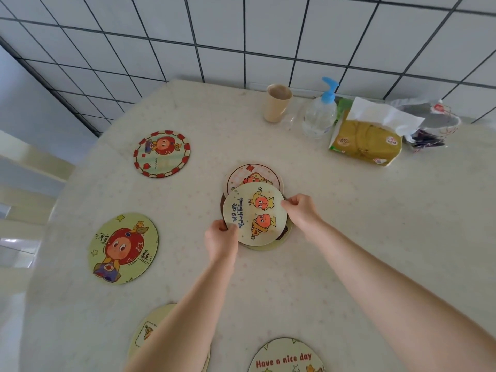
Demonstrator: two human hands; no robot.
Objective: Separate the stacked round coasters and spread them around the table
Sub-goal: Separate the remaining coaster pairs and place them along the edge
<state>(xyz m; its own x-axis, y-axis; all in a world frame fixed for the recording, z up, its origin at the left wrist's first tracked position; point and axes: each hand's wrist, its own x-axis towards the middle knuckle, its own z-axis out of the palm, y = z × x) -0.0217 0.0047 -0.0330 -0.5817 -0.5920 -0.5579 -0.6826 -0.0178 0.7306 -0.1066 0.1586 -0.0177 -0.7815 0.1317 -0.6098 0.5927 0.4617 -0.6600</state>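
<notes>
Currently pinched at opposite edges by left hand (pixel 220 238) and right hand (pixel 300 210): top coaster (pixel 255 214), round, pale yellow, two orange cartoon figures, above the stack (pixel 253 176).

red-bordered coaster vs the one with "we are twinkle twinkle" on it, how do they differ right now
The red-bordered coaster lies flat and alone on the table, untouched; the twinkle coaster sits atop the remaining stack, pinched at its edges by the left hand and right hand. The first has a red-and-cream checked rim and one apple figure; the second has a plain pale rim, two figures and blue lettering. Both are round.
</notes>
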